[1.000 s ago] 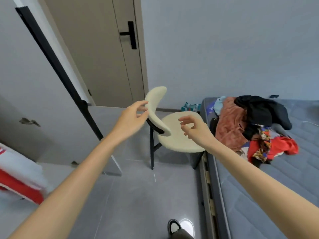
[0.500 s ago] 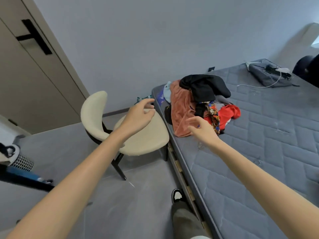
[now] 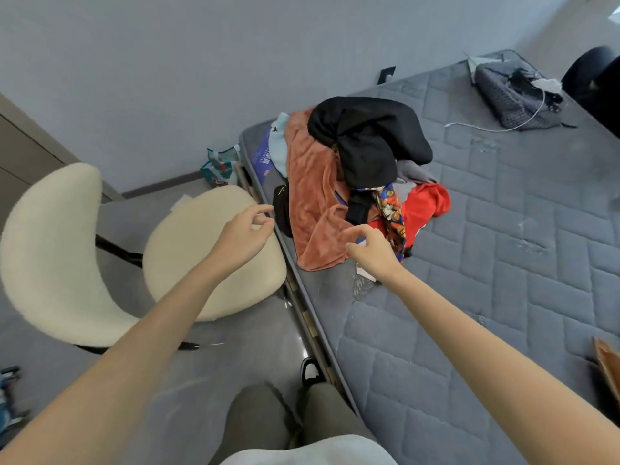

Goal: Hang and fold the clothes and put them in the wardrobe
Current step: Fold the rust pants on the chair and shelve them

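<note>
Bare left hand and right hand, bare forearms, olive-grey trousers, pale top, seemingly a black-and-white shoe.

Home bedroom, bare mattress, clothes pile, chair

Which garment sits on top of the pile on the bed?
The black garment: it lies draped over the rust-orange cloth, while the red garment and the patterned cloth sit lower, at the pile's near edge.

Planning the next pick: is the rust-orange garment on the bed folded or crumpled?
Crumpled, not folded. The rust-orange garment lies rumpled and spread unevenly on the mattress, the black garment bunched partly over it.
</note>
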`<move>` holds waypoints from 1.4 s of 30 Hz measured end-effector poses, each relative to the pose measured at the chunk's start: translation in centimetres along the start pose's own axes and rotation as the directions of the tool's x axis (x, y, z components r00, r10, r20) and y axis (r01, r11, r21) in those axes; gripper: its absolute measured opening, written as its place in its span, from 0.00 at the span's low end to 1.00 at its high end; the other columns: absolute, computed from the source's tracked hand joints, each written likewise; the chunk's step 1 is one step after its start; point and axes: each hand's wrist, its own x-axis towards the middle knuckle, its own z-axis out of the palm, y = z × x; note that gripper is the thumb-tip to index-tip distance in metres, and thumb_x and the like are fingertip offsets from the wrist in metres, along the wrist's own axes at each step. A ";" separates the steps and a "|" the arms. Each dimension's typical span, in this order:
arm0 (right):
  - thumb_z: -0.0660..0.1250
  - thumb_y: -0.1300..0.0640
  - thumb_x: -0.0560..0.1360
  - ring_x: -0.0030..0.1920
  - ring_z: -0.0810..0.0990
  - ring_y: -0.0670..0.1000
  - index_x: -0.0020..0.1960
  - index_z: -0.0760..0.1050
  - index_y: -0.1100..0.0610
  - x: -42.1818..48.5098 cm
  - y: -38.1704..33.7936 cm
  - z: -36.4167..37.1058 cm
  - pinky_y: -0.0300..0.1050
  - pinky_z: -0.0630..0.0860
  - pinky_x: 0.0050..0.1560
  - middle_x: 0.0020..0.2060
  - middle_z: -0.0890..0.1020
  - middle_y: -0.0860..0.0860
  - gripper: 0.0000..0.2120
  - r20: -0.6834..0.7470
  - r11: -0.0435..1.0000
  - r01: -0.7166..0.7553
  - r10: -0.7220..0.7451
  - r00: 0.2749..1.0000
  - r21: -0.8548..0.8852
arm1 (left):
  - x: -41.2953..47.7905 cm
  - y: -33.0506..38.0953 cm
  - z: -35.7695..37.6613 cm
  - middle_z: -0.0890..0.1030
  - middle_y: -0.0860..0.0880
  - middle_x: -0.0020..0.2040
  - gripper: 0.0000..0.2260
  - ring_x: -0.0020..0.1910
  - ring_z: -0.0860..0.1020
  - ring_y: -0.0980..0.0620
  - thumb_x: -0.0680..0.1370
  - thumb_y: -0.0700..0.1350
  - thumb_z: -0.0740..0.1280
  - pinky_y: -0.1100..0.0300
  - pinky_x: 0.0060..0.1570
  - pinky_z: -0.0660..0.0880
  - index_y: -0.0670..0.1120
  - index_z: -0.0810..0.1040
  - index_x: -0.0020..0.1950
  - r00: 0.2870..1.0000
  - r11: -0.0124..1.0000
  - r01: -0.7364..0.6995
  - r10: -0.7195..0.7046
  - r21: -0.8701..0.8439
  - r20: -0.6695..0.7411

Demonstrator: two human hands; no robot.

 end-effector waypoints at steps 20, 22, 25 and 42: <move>0.62 0.63 0.77 0.69 0.68 0.52 0.70 0.68 0.57 26.5 2.4 9.0 0.42 0.63 0.69 0.71 0.66 0.53 0.21 -0.151 0.981 -0.185 0.176 0.973 -0.052 | 34.1 -11.5 7.4 0.76 0.53 0.56 0.21 0.60 0.75 0.50 0.79 0.47 0.60 0.50 0.64 0.71 0.51 0.65 0.72 0.922 0.927 0.329 -0.273 -0.182 0.275; 0.61 0.63 0.78 0.73 0.63 0.50 0.72 0.66 0.57 28.2 2.8 9.7 0.39 0.59 0.71 0.74 0.62 0.52 0.22 -0.167 0.983 -0.162 0.146 0.975 -0.086 | 36.6 -12.3 8.8 0.74 0.50 0.62 0.24 0.62 0.73 0.50 0.79 0.49 0.62 0.52 0.64 0.70 0.51 0.62 0.74 0.903 0.901 0.373 -0.300 -0.219 0.307; 0.60 0.63 0.78 0.74 0.60 0.47 0.73 0.64 0.56 30.2 3.4 10.4 0.30 0.54 0.66 0.76 0.58 0.50 0.24 -0.187 0.982 -0.103 0.072 0.980 -0.161 | 39.7 -13.3 11.1 0.71 0.51 0.65 0.27 0.60 0.72 0.54 0.79 0.52 0.64 0.59 0.55 0.70 0.50 0.60 0.75 0.878 0.862 0.427 -0.323 -0.274 0.354; 0.59 0.64 0.78 0.75 0.58 0.46 0.75 0.61 0.50 29.0 0.7 7.7 0.37 0.64 0.66 0.77 0.55 0.45 0.28 -0.156 0.972 0.066 -0.103 0.982 -0.226 | 38.7 -9.3 9.1 0.81 0.59 0.50 0.15 0.52 0.78 0.56 0.75 0.48 0.67 0.63 0.47 0.72 0.52 0.76 0.61 0.992 0.976 0.076 -0.055 -0.204 0.110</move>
